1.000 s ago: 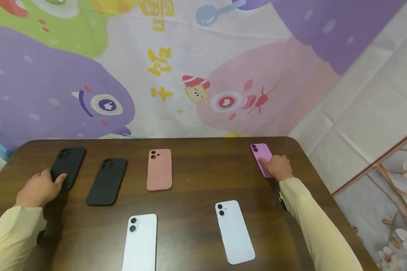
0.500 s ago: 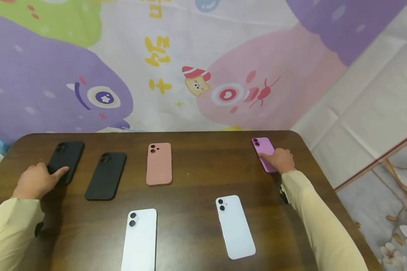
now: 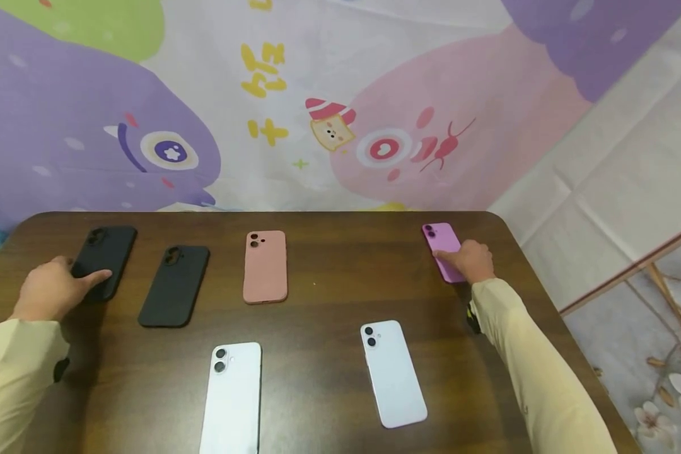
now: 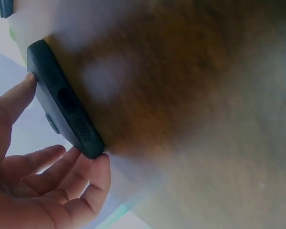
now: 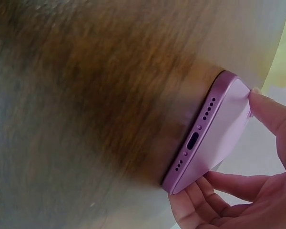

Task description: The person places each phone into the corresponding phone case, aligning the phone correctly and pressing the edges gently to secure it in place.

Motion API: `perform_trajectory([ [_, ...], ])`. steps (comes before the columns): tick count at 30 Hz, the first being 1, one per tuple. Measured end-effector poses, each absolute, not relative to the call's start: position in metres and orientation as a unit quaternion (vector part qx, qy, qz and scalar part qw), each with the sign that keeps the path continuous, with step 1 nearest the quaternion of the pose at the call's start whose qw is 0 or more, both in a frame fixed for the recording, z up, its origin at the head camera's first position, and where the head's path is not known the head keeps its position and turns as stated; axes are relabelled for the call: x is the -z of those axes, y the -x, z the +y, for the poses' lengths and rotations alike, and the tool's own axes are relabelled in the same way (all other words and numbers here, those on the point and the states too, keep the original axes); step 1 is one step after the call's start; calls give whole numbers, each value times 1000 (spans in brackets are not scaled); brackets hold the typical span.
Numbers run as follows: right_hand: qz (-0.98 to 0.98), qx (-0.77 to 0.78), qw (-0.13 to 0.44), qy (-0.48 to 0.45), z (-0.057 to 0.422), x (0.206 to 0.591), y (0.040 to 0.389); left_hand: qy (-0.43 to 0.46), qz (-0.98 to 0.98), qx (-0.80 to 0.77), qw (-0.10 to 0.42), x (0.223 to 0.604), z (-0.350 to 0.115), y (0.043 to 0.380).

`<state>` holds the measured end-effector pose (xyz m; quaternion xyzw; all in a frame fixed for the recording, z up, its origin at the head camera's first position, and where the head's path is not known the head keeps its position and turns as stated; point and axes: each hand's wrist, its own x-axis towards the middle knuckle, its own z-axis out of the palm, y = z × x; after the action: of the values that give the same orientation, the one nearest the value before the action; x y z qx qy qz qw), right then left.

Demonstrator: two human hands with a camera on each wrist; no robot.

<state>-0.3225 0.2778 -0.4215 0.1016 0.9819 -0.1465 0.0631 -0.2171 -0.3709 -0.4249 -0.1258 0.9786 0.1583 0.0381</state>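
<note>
At the far left of the table, my left hand (image 3: 51, 289) grips a black phone case (image 3: 113, 252) by its long sides, thumb on the right side. The left wrist view shows the port and speaker cutouts of this case (image 4: 75, 117) close up, between thumb and fingers. My right hand (image 3: 472, 260) holds a pink-purple phone (image 3: 444, 237) at the far right in the same way, thumb on its left side. In the right wrist view, the charging port end of the phone (image 5: 214, 138) faces the camera. Both things lie back side up on the table.
Another black phone case (image 3: 174, 290) lies right of the gripped one, followed by a pink case (image 3: 265, 268). Two white phones (image 3: 232, 397) (image 3: 394, 375) lie nearer the front. The brown table (image 3: 329, 328) ends at a cartoon-printed cloth (image 3: 295, 189).
The head view has tilted, so the table and everything on it sit higher in the picture. Both hands keep their grips on the black case and the pink-purple phone.
</note>
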Motion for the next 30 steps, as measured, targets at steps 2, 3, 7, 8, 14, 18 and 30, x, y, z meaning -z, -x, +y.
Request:
perform_trajectory([
  [2,981,152,61,-103,277,422,324,140,976,-160,42,424,-371,216],
  [3,981,152,60,-104,277,421,324,149,975,-159,43,423,-370,216],
  [7,979,152,67,-114,277,421,326,172,970,-171,33,424,-372,214],
  [8,978,154,70,-119,277,421,326,177,968,-176,34,424,-372,213],
  [14,972,171,80,-143,277,419,326,198,962,-182,55,436,-388,218],
  [18,968,182,73,-156,276,417,327,219,954,-188,83,454,-408,228],
  [30,944,269,113,-154,278,421,335,289,912,-262,125,434,-395,225],
])
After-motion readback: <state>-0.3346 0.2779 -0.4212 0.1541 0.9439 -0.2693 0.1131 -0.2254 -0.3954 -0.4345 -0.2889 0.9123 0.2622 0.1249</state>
